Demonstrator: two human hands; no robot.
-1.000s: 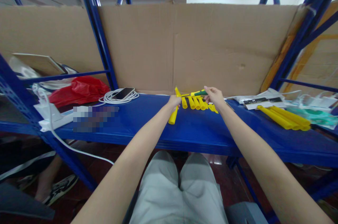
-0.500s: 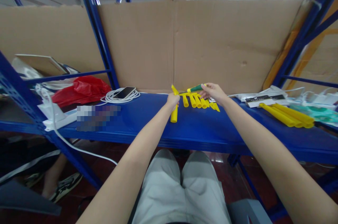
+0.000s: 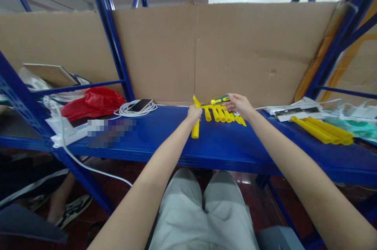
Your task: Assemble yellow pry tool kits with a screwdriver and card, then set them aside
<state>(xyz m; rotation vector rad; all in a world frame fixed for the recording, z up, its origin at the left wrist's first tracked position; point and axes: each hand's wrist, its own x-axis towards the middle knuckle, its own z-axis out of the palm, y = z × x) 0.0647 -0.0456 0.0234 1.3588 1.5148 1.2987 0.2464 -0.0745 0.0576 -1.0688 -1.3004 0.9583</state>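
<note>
My left hand (image 3: 194,115) is closed round a yellow tube (image 3: 195,131), which stands out above and below the fingers. My right hand (image 3: 240,104) grips the end of a screwdriver (image 3: 220,99) with a green and yellow handle. Its thin shaft points left at the tube in my left hand; whether the tip touches it I cannot make out. Between and below the hands lies a row of several short yellow tubes (image 3: 217,115), and a few smaller yellow pieces (image 3: 240,119) lie at the row's right end.
Longer yellow tubes (image 3: 322,130) lie at the right by a white packet (image 3: 297,113). A phone (image 3: 141,104) rests on a coiled white cable (image 3: 123,111) at the left, near a red bag (image 3: 94,103). Cardboard (image 3: 250,50) closes off the back of the blue shelf (image 3: 165,124).
The screwdriver handle has turned a little in my right hand and shows more yellow. My left hand keeps its hold on the tube. The whole view has shifted slightly.
</note>
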